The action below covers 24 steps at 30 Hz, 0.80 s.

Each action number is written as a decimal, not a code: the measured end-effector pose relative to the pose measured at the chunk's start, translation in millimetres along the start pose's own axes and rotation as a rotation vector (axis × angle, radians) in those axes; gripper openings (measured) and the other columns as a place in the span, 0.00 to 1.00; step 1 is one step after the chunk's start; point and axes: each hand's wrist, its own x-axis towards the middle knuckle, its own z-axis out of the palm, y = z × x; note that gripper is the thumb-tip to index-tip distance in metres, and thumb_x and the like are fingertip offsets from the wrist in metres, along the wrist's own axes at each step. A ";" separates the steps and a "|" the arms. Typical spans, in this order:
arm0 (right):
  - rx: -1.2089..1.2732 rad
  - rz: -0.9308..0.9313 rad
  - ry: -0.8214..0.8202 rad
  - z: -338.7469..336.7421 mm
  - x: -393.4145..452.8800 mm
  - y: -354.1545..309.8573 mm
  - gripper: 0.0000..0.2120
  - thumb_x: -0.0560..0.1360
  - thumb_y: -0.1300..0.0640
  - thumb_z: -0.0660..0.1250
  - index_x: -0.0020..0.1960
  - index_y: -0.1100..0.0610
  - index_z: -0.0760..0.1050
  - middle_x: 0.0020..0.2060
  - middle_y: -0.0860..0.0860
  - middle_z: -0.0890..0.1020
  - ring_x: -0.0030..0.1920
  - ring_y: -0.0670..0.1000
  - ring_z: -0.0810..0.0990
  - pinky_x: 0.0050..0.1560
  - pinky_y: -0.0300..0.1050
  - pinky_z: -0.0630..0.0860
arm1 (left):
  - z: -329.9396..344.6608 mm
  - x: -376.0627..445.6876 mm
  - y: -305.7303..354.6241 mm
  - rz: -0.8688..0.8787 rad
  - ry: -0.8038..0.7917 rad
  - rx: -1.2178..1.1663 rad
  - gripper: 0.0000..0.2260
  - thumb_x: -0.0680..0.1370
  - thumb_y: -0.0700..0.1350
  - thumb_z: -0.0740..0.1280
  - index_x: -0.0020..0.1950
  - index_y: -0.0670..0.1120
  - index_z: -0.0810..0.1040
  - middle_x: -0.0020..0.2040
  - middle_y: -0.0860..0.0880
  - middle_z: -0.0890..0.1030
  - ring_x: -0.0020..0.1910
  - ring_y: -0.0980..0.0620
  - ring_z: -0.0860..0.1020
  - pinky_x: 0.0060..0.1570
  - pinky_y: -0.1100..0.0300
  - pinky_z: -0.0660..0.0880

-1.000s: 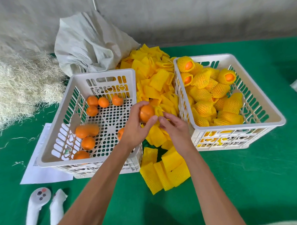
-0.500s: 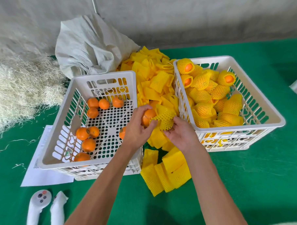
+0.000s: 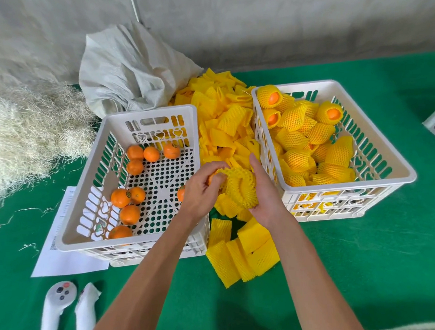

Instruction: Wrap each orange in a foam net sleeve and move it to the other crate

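Grip: left hand (image 3: 202,190) pinches orange (image 3: 211,178), right hand (image 3: 264,197) cups foam net sleeve (image 3: 239,186) w/ curled fingers; prob best to stretch mouth wide, seat fruit fully.

An orange (image 3: 212,177) is sitting mostly inside a yellow foam net sleeve (image 3: 239,186), between the left crate (image 3: 130,243), holding bare oranges (image 3: 129,214), and the right crate (image 3: 385,155), holding wrapped oranges (image 3: 297,159).

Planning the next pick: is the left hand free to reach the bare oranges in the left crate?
Probably not yet: the left hand holds an orange going into a foam net sleeve. The left crate is open-topped.
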 end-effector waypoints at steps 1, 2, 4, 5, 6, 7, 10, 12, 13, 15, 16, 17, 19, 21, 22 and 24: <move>0.013 -0.007 -0.068 -1.4 -1.5 -0.8 0.34 0.71 0.27 0.67 0.72 0.41 0.73 0.62 0.48 0.84 0.63 0.54 0.82 0.68 0.62 0.75 | 0.5 -0.2 0.7 -0.013 -0.005 -0.010 0.11 0.81 0.51 0.61 0.54 0.63 0.82 0.38 0.63 0.78 0.35 0.61 0.73 0.37 0.63 0.68; 0.042 -0.005 -0.145 -3.6 -3.0 -2.0 0.35 0.71 0.28 0.68 0.73 0.42 0.73 0.63 0.49 0.84 0.63 0.54 0.82 0.69 0.61 0.75 | 1.1 -0.4 1.5 -0.012 -0.011 -0.018 0.10 0.82 0.51 0.61 0.48 0.62 0.81 0.36 0.62 0.75 0.34 0.61 0.71 0.36 0.62 0.67; 0.130 -0.004 -0.283 -9.8 -6.9 -4.3 0.32 0.72 0.34 0.72 0.73 0.46 0.74 0.65 0.51 0.82 0.65 0.54 0.81 0.68 0.57 0.76 | 2.5 -0.2 2.3 -0.002 -0.021 -0.016 0.13 0.83 0.51 0.61 0.38 0.56 0.73 0.34 0.58 0.72 0.34 0.58 0.69 0.36 0.57 0.65; 0.187 -0.002 -0.331 -12.3 -8.7 -5.5 0.29 0.74 0.40 0.73 0.72 0.48 0.76 0.66 0.53 0.81 0.66 0.55 0.81 0.66 0.56 0.77 | 2.8 0.2 2.4 -0.009 -0.022 -0.007 0.15 0.83 0.52 0.61 0.37 0.53 0.70 0.34 0.55 0.71 0.34 0.56 0.68 0.35 0.54 0.65; 0.241 -0.004 -0.360 -14.1 -10.1 -5.9 0.24 0.75 0.45 0.74 0.69 0.50 0.79 0.66 0.54 0.81 0.66 0.55 0.81 0.63 0.54 0.80 | 3.1 0.6 2.9 -0.016 -0.023 0.002 0.16 0.83 0.53 0.61 0.36 0.52 0.69 0.33 0.53 0.70 0.33 0.54 0.69 0.35 0.51 0.66; 0.286 -0.006 -0.372 -15.3 -10.9 -5.8 0.20 0.76 0.48 0.74 0.66 0.51 0.82 0.66 0.55 0.81 0.65 0.56 0.81 0.59 0.52 0.81 | 3.6 0.5 2.6 -0.020 -0.027 0.017 0.18 0.84 0.55 0.61 0.36 0.50 0.69 0.33 0.52 0.71 0.33 0.52 0.69 0.34 0.49 0.67; 0.385 0.032 -0.352 -15.5 -10.7 -4.8 0.18 0.77 0.50 0.73 0.65 0.54 0.82 0.66 0.56 0.81 0.63 0.57 0.82 0.52 0.50 0.83 | 4.4 -1.3 2.4 -0.003 -0.052 0.116 0.23 0.85 0.58 0.59 0.34 0.47 0.70 0.32 0.49 0.73 0.31 0.52 0.71 0.33 0.52 0.68; 0.400 0.079 -0.296 -14.9 -8.4 -5.3 0.20 0.75 0.49 0.74 0.65 0.55 0.82 0.64 0.57 0.82 0.61 0.57 0.84 0.50 0.49 0.83 | 3.8 -1.7 3.6 0.014 -0.077 0.202 0.25 0.86 0.60 0.56 0.32 0.49 0.66 0.30 0.50 0.72 0.29 0.54 0.71 0.33 0.54 0.67; 0.401 0.106 -0.269 -15.0 -6.9 -5.9 0.19 0.74 0.48 0.75 0.62 0.55 0.84 0.62 0.57 0.83 0.59 0.57 0.85 0.48 0.49 0.84 | 3.3 -1.7 4.9 0.026 -0.092 0.257 0.25 0.86 0.61 0.55 0.32 0.51 0.64 0.29 0.52 0.71 0.28 0.56 0.70 0.33 0.56 0.66; 0.425 0.144 -0.213 -16.1 -4.3 -6.2 0.15 0.72 0.48 0.74 0.53 0.56 0.88 0.58 0.57 0.85 0.54 0.57 0.87 0.44 0.49 0.84 | 3.2 -1.8 7.5 0.066 -0.121 0.365 0.26 0.86 0.63 0.51 0.31 0.53 0.60 0.27 0.54 0.69 0.28 0.57 0.70 0.33 0.60 0.63; 0.443 0.153 -0.183 -17.1 -2.9 -5.2 0.15 0.72 0.48 0.74 0.51 0.56 0.88 0.56 0.57 0.86 0.52 0.56 0.87 0.42 0.48 0.85 | 3.7 -2.0 8.5 0.082 -0.130 0.398 0.26 0.86 0.63 0.50 0.31 0.53 0.60 0.26 0.54 0.68 0.28 0.56 0.70 0.33 0.60 0.63; 0.463 0.160 -0.154 -17.9 -1.5 -3.4 0.15 0.74 0.47 0.72 0.52 0.57 0.88 0.55 0.57 0.86 0.50 0.56 0.88 0.41 0.48 0.85 | 4.0 -1.9 8.8 0.090 -0.133 0.418 0.26 0.86 0.64 0.50 0.31 0.52 0.60 0.26 0.53 0.68 0.28 0.56 0.70 0.34 0.60 0.63; 0.515 0.167 -0.096 -18.7 1.5 0.8 0.16 0.79 0.47 0.69 0.56 0.58 0.85 0.54 0.58 0.87 0.48 0.56 0.88 0.39 0.48 0.85 | 4.3 -1.4 8.1 0.090 -0.125 0.425 0.26 0.86 0.64 0.49 0.32 0.51 0.61 0.27 0.53 0.68 0.30 0.55 0.71 0.34 0.59 0.63; 0.561 0.146 -0.049 -19.7 5.2 4.6 0.17 0.81 0.48 0.66 0.61 0.59 0.81 0.55 0.58 0.86 0.49 0.56 0.88 0.41 0.49 0.86 | 4.3 -1.2 6.2 0.084 -0.099 0.394 0.25 0.86 0.64 0.49 0.35 0.52 0.63 0.30 0.52 0.69 0.31 0.55 0.72 0.35 0.58 0.64; 0.580 0.125 -0.030 -20.0 6.9 5.6 0.17 0.82 0.48 0.65 0.63 0.59 0.80 0.55 0.58 0.86 0.50 0.56 0.88 0.44 0.50 0.86 | 4.2 -1.0 5.3 0.079 -0.088 0.362 0.23 0.86 0.64 0.49 0.37 0.53 0.66 0.31 0.52 0.71 0.33 0.55 0.73 0.36 0.56 0.66; 0.614 0.078 0.005 -21.2 9.5 6.9 0.17 0.83 0.48 0.64 0.65 0.58 0.78 0.56 0.58 0.86 0.52 0.57 0.87 0.50 0.51 0.85 | 3.5 -0.9 3.1 0.072 -0.094 0.312 0.22 0.86 0.63 0.49 0.44 0.53 0.74 0.37 0.52 0.76 0.38 0.54 0.76 0.40 0.51 0.72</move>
